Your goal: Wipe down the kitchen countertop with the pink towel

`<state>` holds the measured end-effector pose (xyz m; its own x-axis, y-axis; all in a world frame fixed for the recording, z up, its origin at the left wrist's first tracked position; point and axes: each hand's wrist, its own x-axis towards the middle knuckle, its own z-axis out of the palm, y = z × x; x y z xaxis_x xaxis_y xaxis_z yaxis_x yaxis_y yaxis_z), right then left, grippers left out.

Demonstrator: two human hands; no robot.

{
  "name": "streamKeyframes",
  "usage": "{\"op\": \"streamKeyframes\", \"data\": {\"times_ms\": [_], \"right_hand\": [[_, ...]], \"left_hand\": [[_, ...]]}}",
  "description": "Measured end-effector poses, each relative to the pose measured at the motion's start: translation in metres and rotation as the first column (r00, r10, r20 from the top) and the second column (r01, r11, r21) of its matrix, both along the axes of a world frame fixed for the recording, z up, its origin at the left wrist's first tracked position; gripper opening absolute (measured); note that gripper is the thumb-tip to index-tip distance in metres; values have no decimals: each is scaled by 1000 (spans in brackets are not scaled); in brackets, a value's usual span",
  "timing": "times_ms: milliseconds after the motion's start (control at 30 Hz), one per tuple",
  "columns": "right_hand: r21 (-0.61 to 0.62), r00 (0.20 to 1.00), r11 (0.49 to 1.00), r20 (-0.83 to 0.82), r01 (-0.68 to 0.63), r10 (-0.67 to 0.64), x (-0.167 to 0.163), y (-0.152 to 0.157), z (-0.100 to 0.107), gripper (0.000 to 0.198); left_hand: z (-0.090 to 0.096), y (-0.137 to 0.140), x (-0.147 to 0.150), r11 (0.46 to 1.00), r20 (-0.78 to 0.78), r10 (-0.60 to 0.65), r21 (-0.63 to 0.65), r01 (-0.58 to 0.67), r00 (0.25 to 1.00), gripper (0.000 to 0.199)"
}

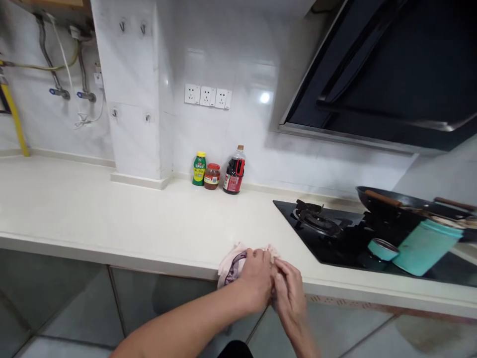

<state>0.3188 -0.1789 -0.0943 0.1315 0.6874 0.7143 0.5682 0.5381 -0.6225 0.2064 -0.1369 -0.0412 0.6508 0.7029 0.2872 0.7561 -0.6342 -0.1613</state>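
Note:
A pale pink cloth with a dark purple pattern lies bunched at the front edge of the white countertop, partly hanging over it. My left hand is closed on the cloth, its fingers bent over the folds. Right against it, my right hand has its fingers curled in toward the left hand's fingertips and the cloth. Where the two hands meet, the fingertips and the folds between them are partly hidden.
Against the wall stand a green bottle, a red-lidded jar and a dark sauce bottle. To the right, a black gas stove bears a wok, a turquoise canister and its lid. A range hood hangs above.

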Motion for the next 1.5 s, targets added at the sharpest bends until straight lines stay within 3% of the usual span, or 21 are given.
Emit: {"op": "streamKeyframes", "data": {"times_ms": [67,167,267,333,400,533,633,767,967,1133,1400,1500], "right_hand": [[46,985,997,160,59,-66,5,9,-12,41],[77,896,988,416,135,-155,8,13,-19,44],[51,734,965,640,256,-229,-6,10,-9,58],[46,630,950,738,309,-241,-27,10,5,75],[18,585,949,784,315,-209,-55,12,18,84],[-62,606,978,792,200,-74,-123,22,33,95],[-23,625,998,780,65,-23,-164,32,30,97],[139,662,986,748,-91,-45,-171,45,14,74],[290,677,925,735,-247,-49,-121,51,2,48],[380,677,912,713,-154,-182,-51,45,-1,35],[279,659,959,713,45,-239,98,36,-24,71],[227,601,955,742,193,-298,162,33,-32,72]], "left_hand": [[7,1,-28,988,78,-132,-74,137,988,69],[16,14,-85,931,341,-225,-202,305,913,61],[21,39,-142,950,541,-73,-217,223,838,46],[23,58,-171,974,590,39,-202,101,806,39],[24,74,-190,976,606,106,-215,34,788,37],[28,94,-194,963,601,133,-268,42,788,41],[32,105,-182,942,565,145,-330,61,812,43],[41,120,-174,906,476,191,-421,32,858,45],[50,135,-166,887,342,257,-454,-81,904,48],[46,148,-145,907,297,239,-409,-104,924,42],[41,154,-117,910,329,130,-415,19,935,42],[39,148,-121,913,364,100,-403,59,926,43]]}}
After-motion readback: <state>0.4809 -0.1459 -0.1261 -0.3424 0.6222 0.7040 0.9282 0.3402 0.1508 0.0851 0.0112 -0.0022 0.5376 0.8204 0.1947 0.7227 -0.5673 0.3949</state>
